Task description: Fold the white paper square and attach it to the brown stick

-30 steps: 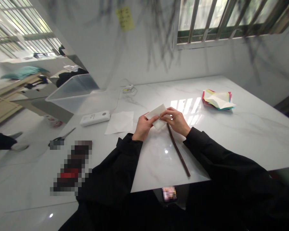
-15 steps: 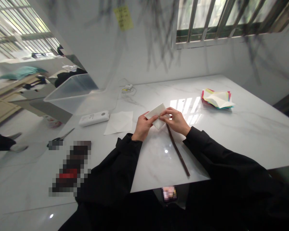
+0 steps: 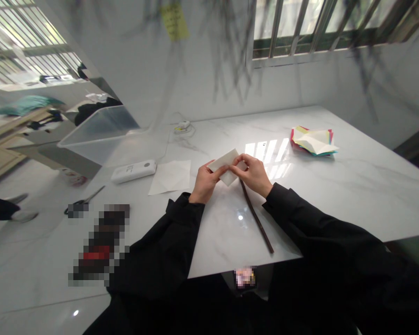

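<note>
Between my two hands is a small folded piece of white paper [image 3: 227,177], held above the table with one corner pointing away from me. My left hand [image 3: 204,182] grips its left side, thumb lying across the top. At the right side, the fingertips of my right hand [image 3: 253,174] pinch the paper near its middle. A thin dark brown stick [image 3: 256,217] lies on the table below my right hand, its far end close under the paper. Left of my left hand lies a flat sheet of white paper [image 3: 170,177] with faint creases.
A white marble-patterned table [image 3: 356,195] bears a stack of coloured paper [image 3: 313,141] at the right. Leftward are a white oblong device [image 3: 134,171], a clear plastic bin [image 3: 99,135], scissors [image 3: 87,200] and a blurred dark item [image 3: 103,242]. A coiled cable [image 3: 184,128] lies near the wall.
The view has shifted slightly. My hands keep hold of the folded paper, and my fingertips have moved only a little on it.
</note>
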`<state>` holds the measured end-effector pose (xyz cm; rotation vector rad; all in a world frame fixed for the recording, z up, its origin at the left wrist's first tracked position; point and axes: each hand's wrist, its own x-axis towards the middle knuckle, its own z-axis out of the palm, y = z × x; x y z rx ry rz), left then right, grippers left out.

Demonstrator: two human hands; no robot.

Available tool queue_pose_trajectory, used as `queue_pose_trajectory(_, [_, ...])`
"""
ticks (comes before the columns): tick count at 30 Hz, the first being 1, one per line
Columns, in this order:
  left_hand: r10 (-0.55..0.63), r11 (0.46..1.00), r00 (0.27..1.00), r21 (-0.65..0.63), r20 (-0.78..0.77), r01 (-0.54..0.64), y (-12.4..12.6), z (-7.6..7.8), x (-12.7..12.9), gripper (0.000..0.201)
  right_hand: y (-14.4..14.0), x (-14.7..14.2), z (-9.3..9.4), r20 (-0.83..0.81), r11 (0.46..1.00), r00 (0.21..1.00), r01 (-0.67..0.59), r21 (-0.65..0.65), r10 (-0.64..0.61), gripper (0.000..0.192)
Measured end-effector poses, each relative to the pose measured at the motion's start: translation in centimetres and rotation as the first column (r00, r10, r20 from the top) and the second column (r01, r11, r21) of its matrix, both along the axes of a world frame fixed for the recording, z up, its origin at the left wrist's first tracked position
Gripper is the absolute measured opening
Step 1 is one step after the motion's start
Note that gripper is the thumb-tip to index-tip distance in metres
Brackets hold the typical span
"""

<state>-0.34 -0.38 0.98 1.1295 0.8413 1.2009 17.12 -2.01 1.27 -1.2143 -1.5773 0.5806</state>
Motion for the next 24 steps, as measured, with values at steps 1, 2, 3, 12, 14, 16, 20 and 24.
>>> queue_pose_trajectory(1, [0.007, 1.000, 1.000, 0.000, -0.007, -0.007, 0.02, -0.01, 0.01, 0.048, 0.03, -0.03, -0.10, -0.025, 1.000, 1.000, 0.013, -0.009, -0.013, 0.027])
queue_pose_trajectory(2, [0.012, 1.000, 1.000, 0.001, -0.012, -0.012, 0.03, 0.00, 0.02, 0.046, 0.07, -0.05, -0.20, -0.059, 1.000, 0.998, 0.025, -0.013, -0.025, 0.033])
queue_pose_trajectory(3, [0.014, 1.000, 1.000, 0.002, -0.013, -0.014, 0.03, 0.01, 0.03, 0.045, 0.13, -0.06, -0.30, -0.099, 0.999, 0.994, 0.032, -0.013, -0.034, 0.041])
queue_pose_trajectory(12, [0.002, 1.000, 1.000, -0.004, 0.005, -0.002, -0.12, 0.10, 0.14, 0.049, 0.44, 0.39, -0.15, -0.136, 0.992, 0.985, -0.115, -0.044, 0.108, 0.034])
queue_pose_trajectory(14, [0.010, 1.000, 1.000, -0.003, -0.005, -0.010, -0.09, 0.05, 0.15, 0.047, 0.37, 0.40, -0.06, -0.133, 0.992, 0.985, -0.117, -0.055, 0.108, 0.031])
queue_pose_trajectory(16, [0.019, 1.000, 1.000, -0.003, -0.019, -0.019, -0.05, 0.01, 0.17, 0.045, 0.31, 0.35, -0.04, -0.139, 0.992, 0.985, -0.111, -0.064, 0.102, 0.030])
queue_pose_trajectory(20, [0.026, 1.000, 0.999, -0.003, -0.019, -0.026, -0.07, 0.03, 0.20, 0.043, 0.41, 0.26, -0.25, -0.147, 0.993, 0.985, -0.098, -0.061, 0.089, 0.030])
queue_pose_trajectory(24, [0.042, 0.999, 0.998, 0.006, -0.042, -0.041, -0.16, 0.09, 0.22, 0.040, 0.70, 0.28, -0.62, -0.159, 0.993, 0.983, -0.107, -0.057, 0.096, 0.030])
